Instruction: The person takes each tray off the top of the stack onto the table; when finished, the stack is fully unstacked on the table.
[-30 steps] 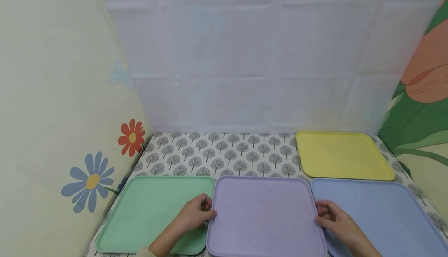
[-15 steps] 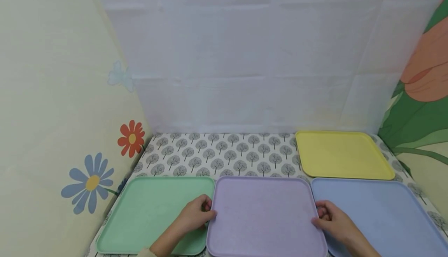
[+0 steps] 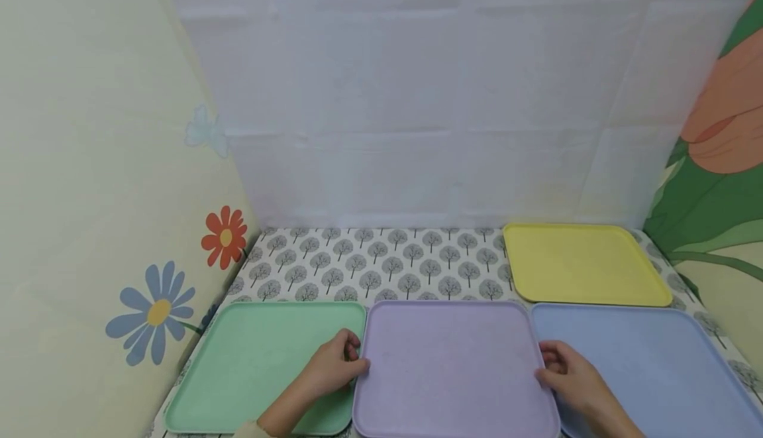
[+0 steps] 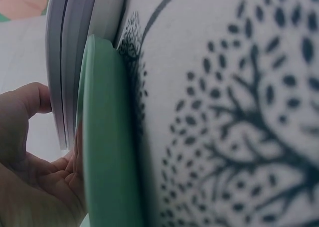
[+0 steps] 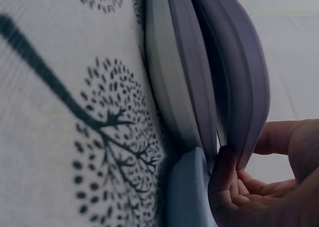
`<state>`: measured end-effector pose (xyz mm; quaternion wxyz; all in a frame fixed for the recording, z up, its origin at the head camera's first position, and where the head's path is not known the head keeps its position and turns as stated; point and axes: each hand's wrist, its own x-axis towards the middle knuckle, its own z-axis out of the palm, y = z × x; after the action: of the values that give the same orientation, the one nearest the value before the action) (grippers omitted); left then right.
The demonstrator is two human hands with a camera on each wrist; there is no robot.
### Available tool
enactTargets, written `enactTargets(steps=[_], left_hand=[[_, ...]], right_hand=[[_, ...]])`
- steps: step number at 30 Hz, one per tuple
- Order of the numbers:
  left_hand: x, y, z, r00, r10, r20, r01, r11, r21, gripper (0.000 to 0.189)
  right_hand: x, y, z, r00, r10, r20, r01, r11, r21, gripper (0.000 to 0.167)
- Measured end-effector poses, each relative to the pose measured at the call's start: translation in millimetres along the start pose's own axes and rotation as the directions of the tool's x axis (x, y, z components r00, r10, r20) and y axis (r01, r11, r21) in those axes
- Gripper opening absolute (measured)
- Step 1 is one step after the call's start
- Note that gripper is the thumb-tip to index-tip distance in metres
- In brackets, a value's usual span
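Observation:
A lavender tray (image 3: 453, 365) lies at the front middle, between a green tray (image 3: 256, 352) and a blue tray (image 3: 644, 365). My left hand (image 3: 330, 365) pinches its left edge, thumb on the rim and fingers curled by its side. On the opposite edge, my right hand (image 3: 572, 378) does the same. The wrist views reveal a stack: in the right wrist view the top lavender tray (image 5: 249, 82) is parted by a gap from a second lavender tray (image 5: 192, 62), with a pale tray (image 5: 169, 82) underneath. Right fingertips reach into that gap.
A yellow tray (image 3: 587, 266) lies at the back right, behind the blue one. The tablecloth (image 3: 381, 266) has a tree print. A white sheet (image 3: 381, 93) hangs behind the table, and flower-patterned panels (image 3: 119, 160) stand at both sides.
My right thumb moved slightly inward over the lavender tray's rim, then back out. Both hands keep their places at the tray's edges, and the other trays stay put.

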<state>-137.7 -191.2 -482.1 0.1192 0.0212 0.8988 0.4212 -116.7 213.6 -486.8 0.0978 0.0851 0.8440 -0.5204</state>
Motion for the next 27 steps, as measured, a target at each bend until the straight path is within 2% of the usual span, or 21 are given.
enactTargets(steps=[4,11,16,21,27], left_hand=[[-0.3,-1.0,0.2,1.0,0.0,0.004,0.0,1.0,-0.001,0.038],[0.3,-0.6,0.0,1.0,0.0,-0.001,0.0,1.0,0.013,0.039],[0.4,0.1,-1.1,1.0,-0.008,0.007,0.008,1.0,0.012,0.039],[0.6,-0.1,-2.5,1.0,-0.005,0.019,0.005,1.0,0.008,0.04],[-0.4,-1.5,-2.8,1.0,0.0,0.024,0.0,1.0,-0.019,0.041]], right_hand=[[1.0,-0.7,-2.7,0.999,0.019,0.039,-0.022,0.998,0.057,0.054],[4.5,-2.5,-8.9,0.978,0.173,0.117,-0.189,0.972,0.143,0.071],[6.0,-4.5,-10.8,0.961,0.231,0.152,-0.258,0.945,0.199,0.076],[6.3,-4.6,-12.9,0.953,0.239,0.186,-0.279,0.93,0.238,0.077],[5.6,-4.7,-17.8,0.95,0.213,0.23,-0.279,0.91,0.308,0.078]])
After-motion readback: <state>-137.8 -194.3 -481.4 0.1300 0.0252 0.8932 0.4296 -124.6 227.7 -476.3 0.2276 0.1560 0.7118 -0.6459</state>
